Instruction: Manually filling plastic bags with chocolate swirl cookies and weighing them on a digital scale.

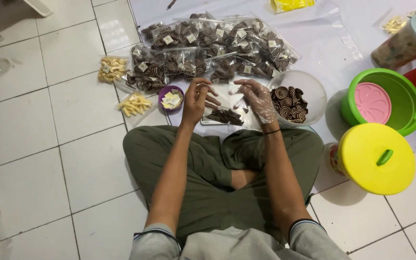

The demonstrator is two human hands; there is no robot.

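Observation:
I sit cross-legged on a tiled floor. My left hand is bare and grips the left edge of a clear plastic bag that holds a few brown spiral cookies at its bottom. My right hand, in a thin clear glove, holds the bag's right side near its mouth. A clear bowl of brown-and-cream spiral cookies sits just right of that hand. A small purple cup with small paper labels stands left of my left hand.
Several filled cookie bags lie in rows beyond my hands on a white sheet. Two bags of pale snacks lie at left. A green tub with a pink lid, a yellow-lidded container and a patterned jar stand at right.

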